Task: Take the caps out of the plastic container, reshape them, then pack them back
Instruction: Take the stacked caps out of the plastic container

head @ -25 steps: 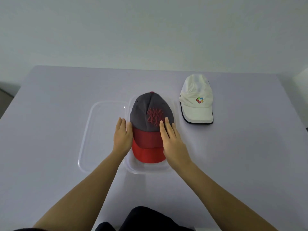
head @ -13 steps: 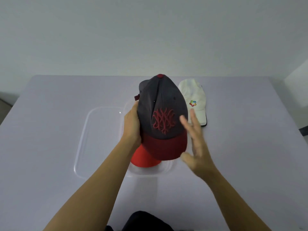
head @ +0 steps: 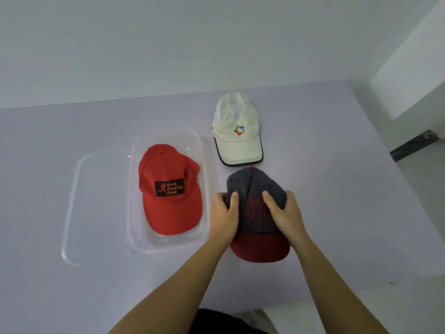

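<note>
On the grey table (head: 337,213), our left hand (head: 225,216) and right hand (head: 285,214) grip the grey cap (head: 255,189)'s soft crown; stiff brim, light.

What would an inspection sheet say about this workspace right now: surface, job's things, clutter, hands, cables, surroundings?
Surface: pale lilac table, smooth.
Job's things: clear plastic container holds a red fabric cap with black patch; clear plastic lid lies at its left; white cap with multicoloured logo on the table beyond; grey cap with dark red brim right of the container.
Clutter: nothing seen.
Hands: left hand and right hand both grip the grey cap's crown, thumbs on top.
Cables: nothing seen.
Surroundings: plain white wall; dark strip on the floor at far right.
</note>
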Motion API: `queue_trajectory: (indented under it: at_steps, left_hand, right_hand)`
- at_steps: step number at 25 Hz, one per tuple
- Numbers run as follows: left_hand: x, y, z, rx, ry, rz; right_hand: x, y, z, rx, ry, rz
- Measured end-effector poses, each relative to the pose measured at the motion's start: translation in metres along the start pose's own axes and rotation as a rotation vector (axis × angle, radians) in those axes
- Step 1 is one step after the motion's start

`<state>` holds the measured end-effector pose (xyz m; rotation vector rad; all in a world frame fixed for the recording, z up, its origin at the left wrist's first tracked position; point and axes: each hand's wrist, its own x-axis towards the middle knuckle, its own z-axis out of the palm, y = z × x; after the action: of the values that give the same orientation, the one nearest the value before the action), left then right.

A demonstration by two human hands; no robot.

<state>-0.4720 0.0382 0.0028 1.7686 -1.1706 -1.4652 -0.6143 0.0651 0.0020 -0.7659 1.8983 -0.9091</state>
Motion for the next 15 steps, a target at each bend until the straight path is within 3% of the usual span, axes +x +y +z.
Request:
queue_trajectory:
  at_steps: [7,11,15]
  left_hand:
    - [0.039,-0.03,0.021,0.316,0.002,0.087]
    - [0.034,-0.01,0.028,0.293,-0.046,0.048]
    - [0.02,0.02,0.009,0.231,0.0,0.263]
  right_hand:
    - [0.042,0.035,0.017,-0.141,-0.035,-0.048]
    - [0.053,0.023,0.022,-0.268,0.012,-0.182]
    - [0.043,-0.018,0.037,-0.382,0.072,-0.405]
